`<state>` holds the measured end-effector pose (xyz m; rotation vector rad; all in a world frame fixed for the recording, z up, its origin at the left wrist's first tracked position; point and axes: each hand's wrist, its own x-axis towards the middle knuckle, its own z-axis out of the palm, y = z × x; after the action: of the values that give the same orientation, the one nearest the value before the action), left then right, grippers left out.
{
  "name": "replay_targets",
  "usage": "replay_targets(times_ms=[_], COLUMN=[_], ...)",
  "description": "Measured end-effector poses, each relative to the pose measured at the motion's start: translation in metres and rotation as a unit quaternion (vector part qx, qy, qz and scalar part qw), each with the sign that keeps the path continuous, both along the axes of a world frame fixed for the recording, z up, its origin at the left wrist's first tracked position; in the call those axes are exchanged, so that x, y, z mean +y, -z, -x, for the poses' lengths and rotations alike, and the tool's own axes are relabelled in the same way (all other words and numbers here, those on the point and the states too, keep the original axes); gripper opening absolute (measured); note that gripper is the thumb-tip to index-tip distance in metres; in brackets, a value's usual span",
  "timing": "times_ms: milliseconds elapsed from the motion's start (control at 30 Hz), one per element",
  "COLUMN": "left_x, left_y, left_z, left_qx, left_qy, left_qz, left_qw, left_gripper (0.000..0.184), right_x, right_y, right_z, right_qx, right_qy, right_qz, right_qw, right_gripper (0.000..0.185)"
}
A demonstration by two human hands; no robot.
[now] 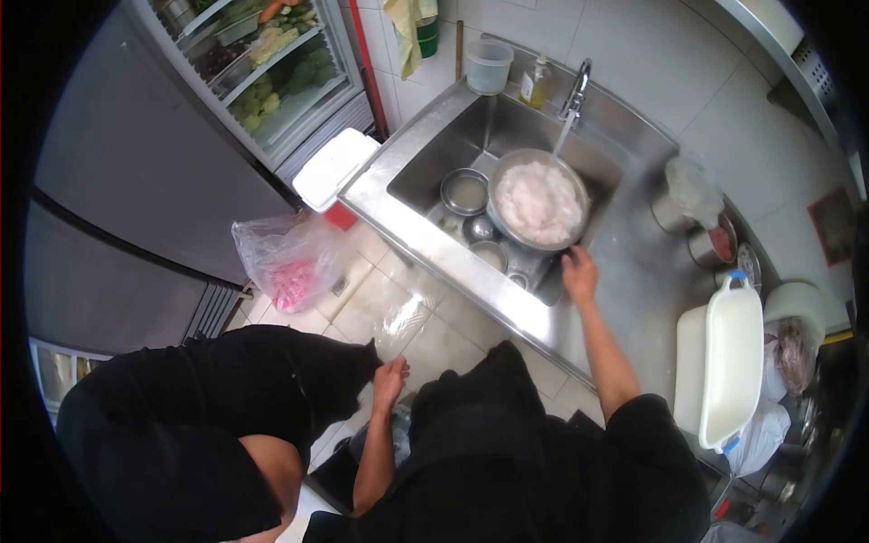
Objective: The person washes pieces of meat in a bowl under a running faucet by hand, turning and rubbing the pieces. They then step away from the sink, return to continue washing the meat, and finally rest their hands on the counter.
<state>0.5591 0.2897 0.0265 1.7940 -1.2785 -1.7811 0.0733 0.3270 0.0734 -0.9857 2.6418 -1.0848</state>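
A metal bowl (496, 210) heaped with pale pinkish-white pieces stands in the steel sink, under water running from the faucet (577, 95). My right hand (580, 274) is at the bowl's near right edge, fingers a little apart; whether they touch the rim is unclear. Down over the floor, my left hand (390, 381) is closed with its fingers curled, beside a shiny, see-through patch that may be plastic film. What it holds is hard to make out. Smaller metal bowls (465, 192) lie in the sink left of the big bowl.
Another person in black clothing (226, 380) is close on my left. A clear bag with pink contents (292, 282) rests on the floor. White tubs (735, 357) and metal pots (672, 214) line the right counter. A plastic container (489, 67) and bottle (535, 83) stand behind the sink.
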Motion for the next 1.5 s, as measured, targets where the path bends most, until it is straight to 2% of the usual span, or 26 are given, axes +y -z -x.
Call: replay_targets(times_ms=[133, 233, 300, 367, 400, 467, 533, 600, 700, 900, 1000, 1067, 1133, 1233, 1267, 1333, 1433, 1467, 1500], left_x=[-0.015, -0.018, -0.012, 0.000, 0.009, 0.036, 0.055, 0.067, 0.066, 0.043, 0.027, 0.019, 0.017, 0.023, 0.025, 0.031, 0.049, 0.057, 0.063], left_y=[0.005, 0.038, 0.052, 0.102, 0.111, 0.129, 0.146, 0.157, 0.163, 0.161, 0.154, 0.135, 0.082, 0.082, 0.081, 0.086, 0.096, 0.152, 0.187], left_z=[0.004, -0.001, -0.006, -0.034, -0.045, -0.067, -0.085, -0.095, -0.096, -0.076, -0.057, -0.041, -0.012, -0.013, -0.015, -0.025, -0.051, -0.077, -0.093], left_qx=[-0.061, -0.067, -0.040, -0.080, -0.113, -0.215, -0.262, -0.287, -0.295, -0.260, -0.152, -0.097, -0.071, -0.062, -0.114, -0.212, -0.336, -0.318, -0.299], left_qy=[0.049, 0.059, 0.037, 0.149, 0.210, 0.350, 0.411, 0.446, 0.456, 0.411, 0.309, 0.224, 0.136, 0.028, 0.115, 0.284, 0.507, 0.493, 0.479], left_qz=[0.029, 0.000, -0.048, -0.029, -0.008, 0.064, 0.086, 0.095, 0.103, 0.137, 0.147, 0.079, -0.043, -0.113, -0.065, 0.033, 0.177, 0.172, 0.167], left_qw=[0.996, 0.996, 0.997, 0.985, 0.971, 0.910, 0.869, 0.842, 0.834, 0.863, 0.927, 0.967, 0.987, 0.991, 0.985, 0.935, 0.774, 0.791, 0.808], left_gripper=[0.040, 0.036, 0.033, 0.034, 0.033, 0.031, 0.029, 0.027, 0.024, 0.018, 0.015, 0.014, 0.015, 0.017, 0.018, 0.021, 0.026, 0.026, 0.027], right_x=[0.051, 0.071, 0.074, 0.074, 0.074, 0.071, 0.071, 0.070, 0.069, 0.070, 0.069, 0.070, 0.070, 0.069, 0.070, 0.069, 0.069, 0.070, 0.069], right_y=[-0.009, 0.007, 0.017, 0.026, 0.024, 0.016, 0.007, 0.001, 0.003, 0.004, 0.000, -0.001, 0.003, 0.002, 0.003, 0.003, 0.004, 0.004, 0.004], right_z=[0.030, 0.040, 0.039, 0.037, 0.034, 0.031, 0.028, 0.025, 0.025, 0.024, 0.023, 0.024, 0.024, 0.024, 0.024, 0.025, 0.025, 0.025, 0.025], right_qx=[0.047, 0.014, 0.034, 0.044, 0.043, 0.040, 0.035, 0.030, 0.038, 0.050, 0.042, 0.039, 0.038, 0.037, 0.037, 0.037, 0.030, 0.031, 0.031], right_qy=[0.097, 0.067, 0.065, 0.066, 0.070, 0.076, 0.075, 0.078, 0.081, 0.082, 0.079, 0.077, 0.076, 0.077, 0.077, 0.078, 0.078, 0.078, 0.078], right_qz=[-0.213, -0.276, -0.285, -0.287, -0.283, -0.283, -0.295, -0.296, -0.298, -0.297, -0.299, -0.302, -0.304, -0.299, -0.300, -0.301, -0.298, -0.298, -0.298], right_qw=[0.971, 0.959, 0.956, 0.955, 0.955, 0.955, 0.952, 0.952, 0.951, 0.950, 0.950, 0.949, 0.949, 0.950, 0.950, 0.950, 0.951, 0.951, 0.951], right_gripper=[0.070, 0.086, 0.089, 0.091, 0.090, 0.089, 0.088, 0.086, 0.084, 0.083, 0.083, 0.083, 0.083, 0.083, 0.083, 0.083, 0.083, 0.083, 0.084])
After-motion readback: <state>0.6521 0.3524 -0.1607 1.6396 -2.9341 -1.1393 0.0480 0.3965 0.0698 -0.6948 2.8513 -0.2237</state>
